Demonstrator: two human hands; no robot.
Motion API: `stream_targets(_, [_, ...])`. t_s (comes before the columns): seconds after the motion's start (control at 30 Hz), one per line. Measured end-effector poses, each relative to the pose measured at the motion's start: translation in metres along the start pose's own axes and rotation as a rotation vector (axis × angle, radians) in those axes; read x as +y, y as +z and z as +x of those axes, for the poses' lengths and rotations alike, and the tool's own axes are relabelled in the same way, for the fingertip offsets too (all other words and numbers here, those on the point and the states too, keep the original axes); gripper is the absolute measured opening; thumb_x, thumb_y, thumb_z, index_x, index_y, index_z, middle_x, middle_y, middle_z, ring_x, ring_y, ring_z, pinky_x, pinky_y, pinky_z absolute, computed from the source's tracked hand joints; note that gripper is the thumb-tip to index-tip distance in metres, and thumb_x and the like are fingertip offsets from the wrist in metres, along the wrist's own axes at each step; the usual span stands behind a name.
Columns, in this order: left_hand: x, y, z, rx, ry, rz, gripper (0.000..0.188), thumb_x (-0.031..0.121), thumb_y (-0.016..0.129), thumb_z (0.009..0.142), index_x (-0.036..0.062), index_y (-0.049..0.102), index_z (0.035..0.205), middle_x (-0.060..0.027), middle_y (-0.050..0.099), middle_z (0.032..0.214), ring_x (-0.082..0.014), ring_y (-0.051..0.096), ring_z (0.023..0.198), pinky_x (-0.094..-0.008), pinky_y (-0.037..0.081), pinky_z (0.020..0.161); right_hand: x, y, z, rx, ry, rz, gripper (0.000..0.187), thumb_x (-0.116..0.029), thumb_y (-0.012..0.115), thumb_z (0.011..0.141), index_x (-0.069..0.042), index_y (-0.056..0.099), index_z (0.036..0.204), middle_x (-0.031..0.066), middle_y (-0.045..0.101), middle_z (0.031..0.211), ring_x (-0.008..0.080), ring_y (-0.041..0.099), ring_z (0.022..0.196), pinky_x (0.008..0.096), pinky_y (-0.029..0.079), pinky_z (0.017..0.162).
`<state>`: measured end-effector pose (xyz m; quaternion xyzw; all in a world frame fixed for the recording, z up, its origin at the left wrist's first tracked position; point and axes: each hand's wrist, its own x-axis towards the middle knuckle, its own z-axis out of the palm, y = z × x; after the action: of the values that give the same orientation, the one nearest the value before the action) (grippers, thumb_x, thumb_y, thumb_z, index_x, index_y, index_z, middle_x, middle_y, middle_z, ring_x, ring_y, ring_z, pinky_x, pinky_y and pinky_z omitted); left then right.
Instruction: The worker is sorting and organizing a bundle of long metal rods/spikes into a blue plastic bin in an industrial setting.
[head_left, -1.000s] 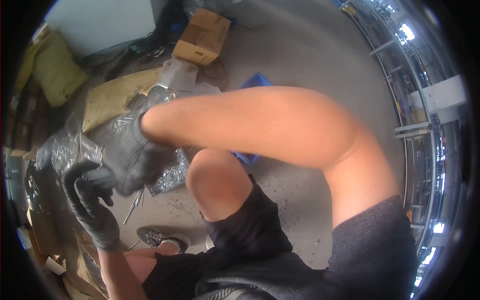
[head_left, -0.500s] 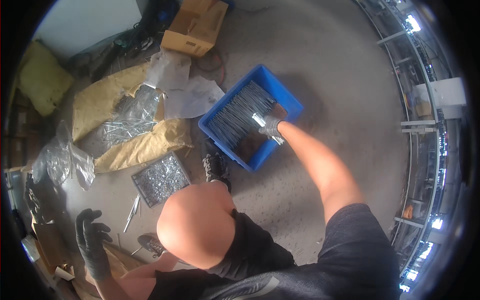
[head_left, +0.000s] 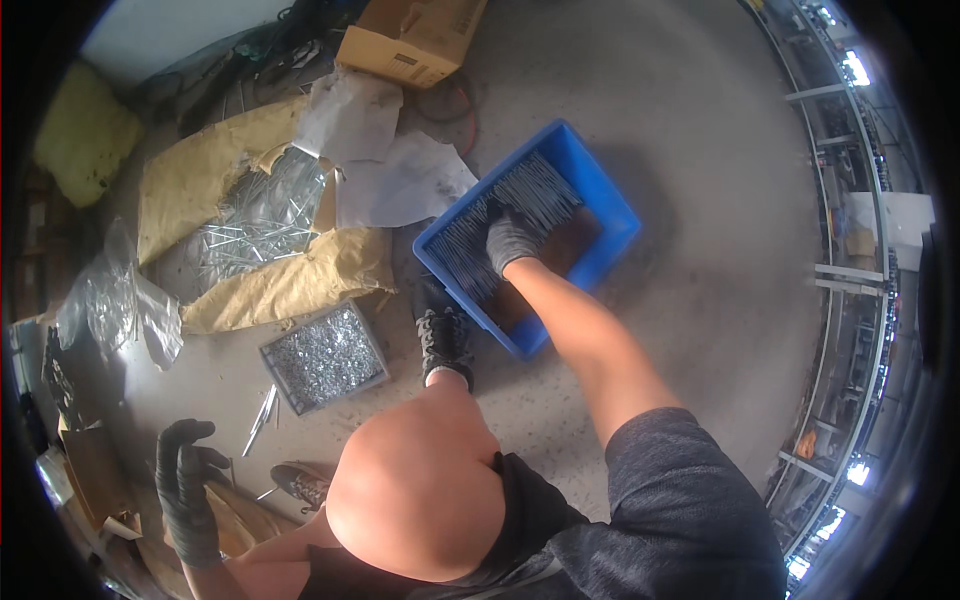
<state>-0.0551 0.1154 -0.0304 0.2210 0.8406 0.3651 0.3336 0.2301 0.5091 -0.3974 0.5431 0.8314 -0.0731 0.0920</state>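
Observation:
My right hand [head_left: 512, 240], in a grey glove, reaches into a blue plastic bin [head_left: 607, 232] and rests against the metal rods [head_left: 548, 190] lined up side by side inside. Its fingertips point down among the rods and are mostly hidden, so any grip does not show. At the lower left, my gloved left hand [head_left: 188, 490] is raised off to the side, fingers loosely bent and apart, holding nothing. Close to it, a few loose rods [head_left: 262, 420] lie on the floor beside a grey tray [head_left: 383, 376] full of small shiny metal parts.
A torn yellow sack [head_left: 290, 283] spills more thin rods [head_left: 262, 235], with white sheets [head_left: 405, 185] next to it. A cardboard box [head_left: 410, 45] stands at the back. Clear plastic wrap [head_left: 110, 300] lies at left. Metal racking [head_left: 850, 270] runs along the right edge.
My right hand has moved left and down onto the rods in the bin; the bundle of rods it held is no longer distinguishable. My left hand stays nearly still. The view has shifted slightly.

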Motion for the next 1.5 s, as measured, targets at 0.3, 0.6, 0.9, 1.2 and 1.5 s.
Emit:
stream_targets(0.3, [-0.009, -0.005, -0.006, -0.048, -0.028, 0.085, 0.046, 0.049, 0.052, 0.1, 0.0058, 0.061, 0.112, -0.0047, 0.062, 0.107, -0.0117, 0.059, 0.076, -0.0268, 0.046, 0.067, 0.005, -0.049, 0.008, -0.177, -0.076, -0.132, 0.039, -0.007, 0.052, 0.09, -0.011, 0.06, 0.128, 0.0198, 0.061, 0.126, 0.036, 0.063, 0.113, 0.0444, 0.053, 0.094])
stream_targets(0.6, [-0.03, 0.0, -0.002, -0.097, -0.068, 0.005, 0.048, 0.052, 0.054, 0.098, 0.0058, 0.063, 0.11, -0.005, 0.064, 0.107, -0.0117, 0.059, 0.077, -0.0265, 0.048, 0.065, 0.033, -0.028, 0.014, 0.047, -0.193, 0.204, 0.031, -0.01, 0.057, 0.088, -0.008, 0.065, 0.118, 0.0212, 0.062, 0.125, 0.0353, 0.06, 0.116, 0.0476, 0.051, 0.096])
stream_targets(0.9, [-0.026, 0.0, -0.001, -0.13, -0.094, -0.093, 0.046, 0.048, 0.062, 0.096, 0.0043, 0.064, 0.11, -0.0027, 0.064, 0.094, -0.01, 0.059, 0.077, -0.0254, 0.048, 0.068, 0.006, -0.031, 0.016, -0.25, -0.156, -0.215, 0.031, -0.007, 0.048, 0.092, -0.001, 0.064, 0.117, 0.0252, 0.057, 0.13, 0.0368, 0.06, 0.117, 0.0455, 0.051, 0.097])
stream_targets(1.2, [-0.025, -0.016, -0.016, -0.194, -0.057, -0.073, 0.039, 0.044, 0.065, 0.095, 0.0072, 0.066, 0.108, -0.0003, 0.058, 0.08, -0.0086, 0.055, 0.077, -0.0268, 0.045, 0.07, 0.03, 0.021, -0.007, -0.112, -0.079, -0.121, 0.052, -0.011, 0.05, 0.092, 0.006, 0.041, 0.141, 0.0313, 0.059, 0.127, 0.0439, 0.058, 0.119, 0.046, 0.047, 0.103])
stream_targets(1.5, [-0.031, -0.039, -0.037, -0.281, 0.078, 0.007, 0.027, 0.025, 0.066, 0.094, 0.0061, 0.063, 0.113, -0.0105, 0.062, 0.089, -0.0227, 0.062, 0.078, -0.0363, 0.051, 0.073, -0.035, -0.1, -0.011, -0.047, -0.023, 0.294, 0.025, -0.018, 0.059, 0.091, -0.004, 0.071, 0.108, 0.0216, 0.071, 0.102, 0.0368, 0.068, 0.097, 0.0428, 0.052, 0.087])
